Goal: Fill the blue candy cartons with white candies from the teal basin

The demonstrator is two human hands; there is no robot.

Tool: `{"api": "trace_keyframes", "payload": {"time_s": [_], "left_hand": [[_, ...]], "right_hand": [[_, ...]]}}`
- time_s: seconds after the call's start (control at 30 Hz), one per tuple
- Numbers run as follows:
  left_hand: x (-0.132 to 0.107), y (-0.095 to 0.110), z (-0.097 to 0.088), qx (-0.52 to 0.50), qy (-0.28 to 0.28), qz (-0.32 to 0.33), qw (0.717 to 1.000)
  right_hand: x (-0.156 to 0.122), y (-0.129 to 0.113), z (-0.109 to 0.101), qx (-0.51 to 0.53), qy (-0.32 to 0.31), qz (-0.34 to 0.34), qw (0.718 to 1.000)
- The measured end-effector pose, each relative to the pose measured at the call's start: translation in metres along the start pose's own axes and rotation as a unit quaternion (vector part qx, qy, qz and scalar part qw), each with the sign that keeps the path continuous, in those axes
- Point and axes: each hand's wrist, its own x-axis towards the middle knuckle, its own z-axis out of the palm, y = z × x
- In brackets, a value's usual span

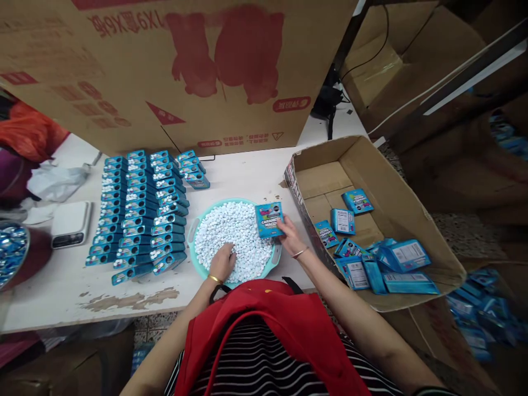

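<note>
My right hand (291,236) is pinching a blue box (268,219) over the right edge of the basin (199,268), and my left hand (223,263) is down in the white pieces (226,225) inside it, fingertips buried so can't tell if they're closed. Looks like the scooping step tbh, so next calls for a decent handful and a steady box.

Soft, even light brightens the white table (239,173). The far right is dim. Wide-angle distortion stretches the edges.
</note>
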Motion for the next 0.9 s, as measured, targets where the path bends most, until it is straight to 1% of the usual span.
{"api": "trace_keyframes", "payload": {"time_s": [0.1, 0.17, 0.23, 0.3, 0.37, 0.43, 0.47, 0.53, 0.6, 0.67, 0.77, 0.83, 0.9], "left_hand": [[-0.001, 0.002, 0.0, -0.013, 0.007, -0.005, 1.0], [-0.003, 0.002, -0.005, -0.023, 0.008, -0.003, 1.0], [-0.006, 0.002, -0.015, -0.034, 0.005, 0.005, 0.999], [-0.008, 0.003, -0.027, -0.044, 0.001, 0.014, 0.999], [-0.011, 0.006, -0.043, -0.054, 0.0, 0.027, 0.998], [-0.012, 0.011, -0.06, -0.06, 0.002, 0.046, 0.997], [-0.013, 0.014, -0.069, -0.06, 0.002, 0.059, 0.996], [-0.014, 0.024, -0.088, -0.055, 0.001, 0.084, 0.995], [-0.014, 0.035, -0.108, -0.045, -0.003, 0.108, 0.993], [-0.012, 0.048, -0.125, -0.036, -0.011, 0.133, 0.99], [-0.008, 0.067, -0.145, -0.008, -0.036, 0.173, 0.984], [-0.004, 0.078, -0.154, 0.029, -0.063, 0.195, 0.978], [0.0, 0.089, -0.162, 0.08, -0.092, 0.2, 0.972]], "right_hand": [[0.005, 0.016, 0.016, 0.014, -0.039, 0.064, 0.997], [0.001, 0.018, 0.021, 0.034, -0.048, 0.079, 0.995], [-0.004, 0.013, 0.02, 0.05, -0.039, 0.061, 0.996], [-0.009, 0.002, 0.013, 0.037, -0.038, 0.031, 0.998], [-0.015, -0.011, 0.002, -0.025, -0.05, -0.004, 0.998], [-0.021, -0.02, -0.011, -0.128, -0.062, -0.046, 0.989], [-0.025, -0.023, -0.016, -0.184, -0.064, -0.071, 0.978], [-0.032, -0.027, -0.024, -0.288, -0.061, -0.122, 0.948], [-0.038, -0.028, -0.025, -0.369, -0.061, -0.168, 0.912], [-0.043, -0.028, -0.021, -0.428, -0.071, -0.208, 0.877], [-0.046, -0.025, -0.01, -0.474, -0.093, -0.258, 0.837], [-0.046, -0.021, -0.003, -0.482, -0.109, -0.282, 0.822], [-0.046, -0.016, 0.001, -0.484, -0.118, -0.296, 0.815]]}}
